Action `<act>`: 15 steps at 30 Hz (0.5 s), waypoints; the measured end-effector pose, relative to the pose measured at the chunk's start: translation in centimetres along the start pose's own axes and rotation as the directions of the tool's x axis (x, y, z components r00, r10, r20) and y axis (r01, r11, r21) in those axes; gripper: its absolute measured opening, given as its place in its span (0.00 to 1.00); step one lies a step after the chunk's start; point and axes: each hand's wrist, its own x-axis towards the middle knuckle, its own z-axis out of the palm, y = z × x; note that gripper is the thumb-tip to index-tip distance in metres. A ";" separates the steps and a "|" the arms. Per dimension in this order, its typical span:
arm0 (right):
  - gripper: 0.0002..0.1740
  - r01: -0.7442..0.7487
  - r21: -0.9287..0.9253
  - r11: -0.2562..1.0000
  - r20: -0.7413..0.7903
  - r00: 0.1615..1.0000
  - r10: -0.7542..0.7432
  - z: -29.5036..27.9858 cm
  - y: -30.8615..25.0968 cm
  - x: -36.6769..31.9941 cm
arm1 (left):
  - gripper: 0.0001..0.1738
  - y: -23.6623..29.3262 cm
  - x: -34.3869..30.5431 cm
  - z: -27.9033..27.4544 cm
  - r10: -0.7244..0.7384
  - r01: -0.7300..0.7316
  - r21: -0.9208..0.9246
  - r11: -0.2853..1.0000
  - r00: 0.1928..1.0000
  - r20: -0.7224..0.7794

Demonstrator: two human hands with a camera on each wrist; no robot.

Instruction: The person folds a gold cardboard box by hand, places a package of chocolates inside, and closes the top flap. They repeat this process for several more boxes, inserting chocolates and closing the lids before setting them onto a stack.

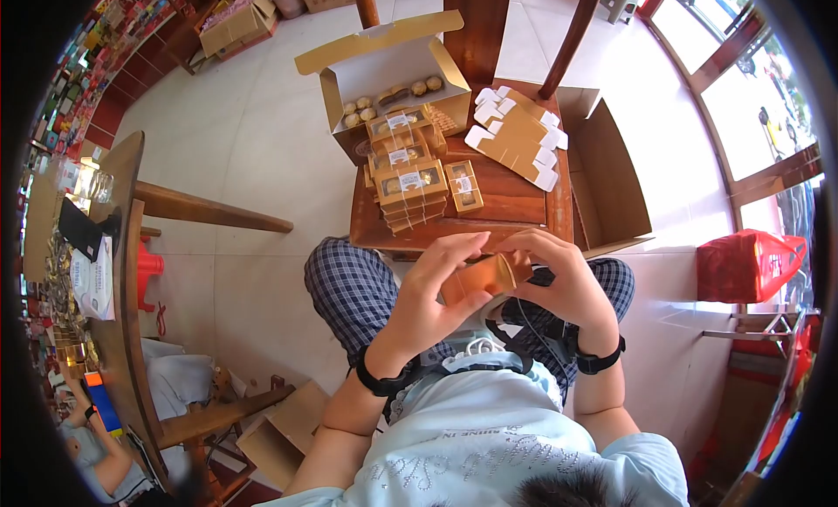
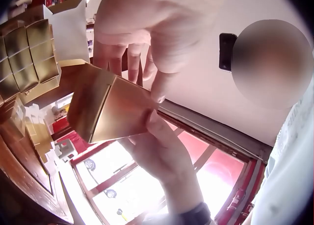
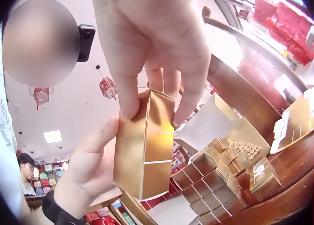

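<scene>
A small gold paper box (image 1: 476, 280) is held between both hands above the lap. The left hand (image 1: 426, 302) grips it from the left, thumb along the near side and fingers over the far side. At the other end, the right hand (image 1: 563, 278) pinches the box between thumb and fingers, as the right wrist view shows from below. Thin pale lines cross the face of the gold box (image 3: 144, 146) there. Just beyond the hands, stacked gold chocolate boxes (image 1: 410, 184) with clear windows stand on a wooden seat (image 1: 506, 212), beside a single similar box (image 1: 463, 186).
Behind the stacks, an open carton (image 1: 393, 66) holds round gold-wrapped chocolates. Flat gold box blanks (image 1: 521, 138) lie at the seat's right, with a cardboard box (image 1: 611, 175) beyond. A red bag (image 1: 751, 267) is far right; a wooden table (image 1: 122, 332) stands left.
</scene>
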 end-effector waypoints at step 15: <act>0.28 0.247 -0.074 0.966 -0.099 0.962 -0.253 -0.6 -1.4 6.2 | 0.32 -0.7 2.5 -5.9 -0.160 0.160 0.004 0.987 0.986 -0.036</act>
